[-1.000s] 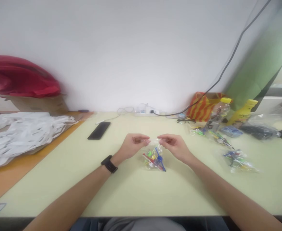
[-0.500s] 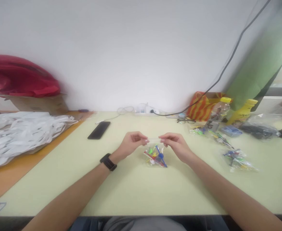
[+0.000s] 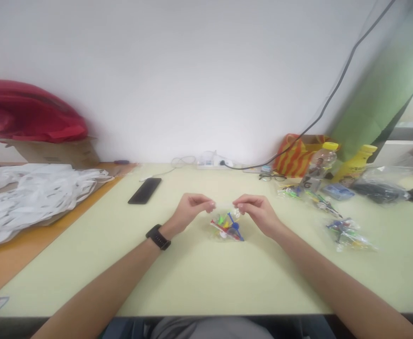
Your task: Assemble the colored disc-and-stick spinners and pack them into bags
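Note:
A clear plastic bag (image 3: 226, 227) with small red, blue, green and yellow plastic pieces inside is held up in front of me over the table. My left hand (image 3: 195, 210) pinches its upper left corner between thumb and fingers. At the upper right corner, my right hand (image 3: 255, 211) has the same kind of pinch. The bag's top edge runs between the two hands and is hard to make out. A black watch (image 3: 158, 237) sits on my left wrist.
Filled clear bags (image 3: 349, 234) lie to the right, near a clear bottle (image 3: 317, 165), a yellow bottle (image 3: 355, 165) and glasses (image 3: 273, 177). A phone (image 3: 145, 190) lies left of my hands. White straps (image 3: 40, 193) cover the far left; a power strip (image 3: 210, 161) is by the wall.
The bag's colourful contents have shifted up slightly and look a little more bunched. Both hands stay nearly in place, still pinching the top corners.

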Demonstrator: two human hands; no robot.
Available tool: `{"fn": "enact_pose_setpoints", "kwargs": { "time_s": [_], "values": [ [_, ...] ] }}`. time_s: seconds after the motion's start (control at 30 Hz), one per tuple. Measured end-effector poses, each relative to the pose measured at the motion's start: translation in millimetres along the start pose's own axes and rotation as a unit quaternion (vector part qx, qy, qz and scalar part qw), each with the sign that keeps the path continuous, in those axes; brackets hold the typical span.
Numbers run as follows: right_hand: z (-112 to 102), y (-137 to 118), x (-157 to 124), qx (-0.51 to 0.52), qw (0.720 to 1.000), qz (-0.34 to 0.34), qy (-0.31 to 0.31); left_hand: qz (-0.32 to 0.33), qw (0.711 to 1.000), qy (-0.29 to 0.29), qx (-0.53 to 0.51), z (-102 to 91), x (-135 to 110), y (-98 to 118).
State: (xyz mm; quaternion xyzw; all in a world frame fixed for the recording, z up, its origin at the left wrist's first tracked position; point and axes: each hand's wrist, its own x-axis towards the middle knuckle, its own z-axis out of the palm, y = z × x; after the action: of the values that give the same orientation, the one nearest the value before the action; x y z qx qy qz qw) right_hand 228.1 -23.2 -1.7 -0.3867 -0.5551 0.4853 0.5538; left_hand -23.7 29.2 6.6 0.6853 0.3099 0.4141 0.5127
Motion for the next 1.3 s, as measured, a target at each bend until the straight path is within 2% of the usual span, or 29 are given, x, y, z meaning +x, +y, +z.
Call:
{"fn": "enact_pose_setpoints", "kwargs": {
  "time_s": [0.2,0.43,0.7,0.83,1.0,1.17,1.3],
  "values": [
    [0.6,-1.2,0.1,-0.084,0.996,0.002,0.026,0.002,0.999,0.014,0.042,4.0,-1.9,1.8],
    [1.9,0.3,2.1,-0.101,0.995,-0.005,0.005,0.052,0.990,-0.006,0.134,5.2,0.5,-3.2],
    [2.4,0.6,0.5,-0.064,0.997,0.010,0.028,0.031,0.997,-0.008,0.068,4.7,0.3,-3.5],
    [1.2,0.3,-0.4,-0.063,0.998,-0.009,0.014,0.015,0.999,0.013,0.041,4.3,-0.6,0.0],
    [1.1,-1.2,-2.1,-0.058,0.997,-0.041,-0.011,0.002,1.000,0.006,0.024,3.1,-3.0,1.2],
    [2.8,0.9,-3.2,-0.068,0.996,-0.062,-0.018,0.015,0.999,0.009,0.034,4.5,-2.3,-1.8],
    [5.5,1.6,-3.5,-0.093,0.994,-0.045,-0.036,0.036,0.997,-0.002,0.075,6.9,-1.8,-2.5]
  ]
}}
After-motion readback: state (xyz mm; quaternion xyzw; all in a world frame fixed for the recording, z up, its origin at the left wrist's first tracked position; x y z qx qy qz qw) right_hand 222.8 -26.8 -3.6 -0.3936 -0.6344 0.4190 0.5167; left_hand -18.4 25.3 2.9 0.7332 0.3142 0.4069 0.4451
